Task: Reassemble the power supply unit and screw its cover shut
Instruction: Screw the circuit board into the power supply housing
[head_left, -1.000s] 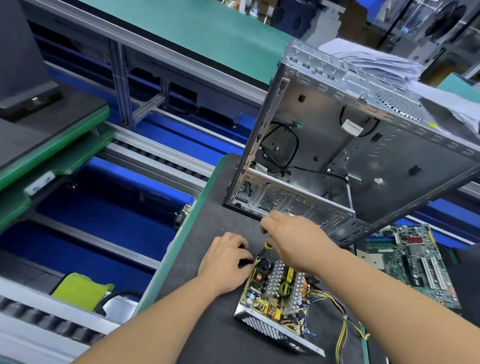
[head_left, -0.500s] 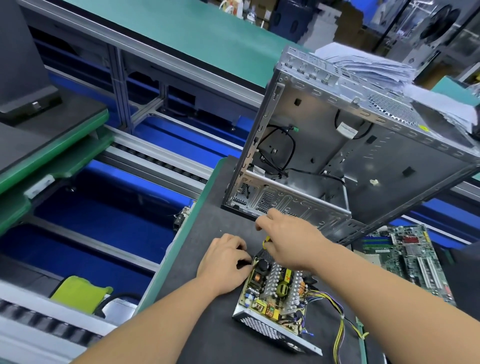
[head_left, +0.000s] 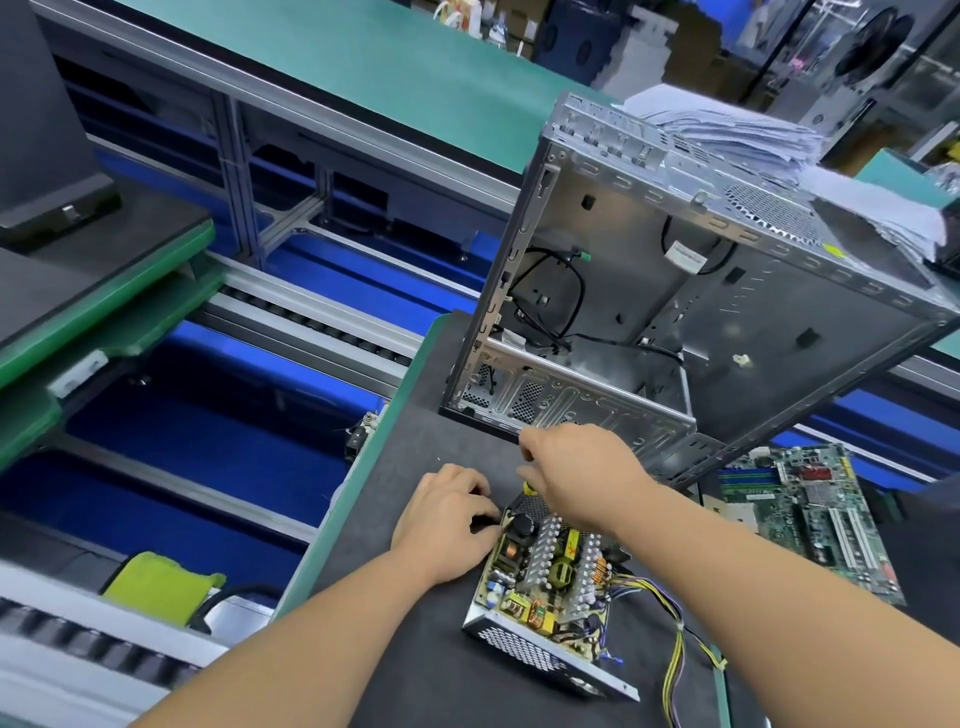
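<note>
The power supply unit lies open on the black mat, with its circuit board, heat sinks and coils exposed and no cover on it. A bundle of yellow and black wires trails from its right side. My left hand grips the unit's far left corner with curled fingers. My right hand hovers over the far end of the unit, its fingers curled around a yellow-handled tool that is mostly hidden by the hand.
An empty metal computer case stands tilted just behind my hands. A green motherboard lies to the right on the mat. A roller conveyor runs on the left, with a yellow-green cloth below it. Papers are stacked behind the case.
Both hands stay at the far end of the power supply unit. My right hand has edged slightly away from me and to the left.
</note>
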